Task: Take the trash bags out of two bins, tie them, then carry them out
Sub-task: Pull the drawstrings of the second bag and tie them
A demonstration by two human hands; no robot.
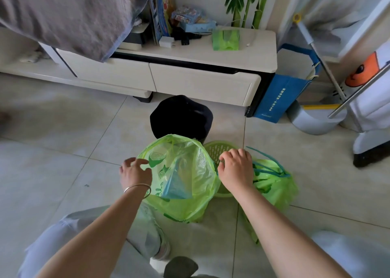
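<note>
The person crouches on the tiled floor (63, 130) in front of the low cabinet (202, 83), both arms reaching down to an open green trash bag (190, 182) that stands between the knees, its mouth spread wide. The left hand (135, 172) sits at the bag's left rim with fingers curled and parted, a loose grip that touches the plastic edge but, as far as I can tell, has not clamped on it. The right hand (236, 170) is at the opposite rim, knuckles up and fingers bent down; whether it pinches the rim or a drawstring I cannot tell. Placing one hand on each side looks like the set-up for gathering the mouth and tying it. Just behind the right hand is a green slatted basket bin (217, 151), apparently already emptied, and a black bin (181, 117) stands beyond the bag, nearer the cabinet. A second green bag (274, 184) lies on the floor to the right, its blue drawstrings (268, 163) pulled up, seemingly closed already. A folded stack of fresh green bags (225, 40) waits on the cabinet top.
</note>
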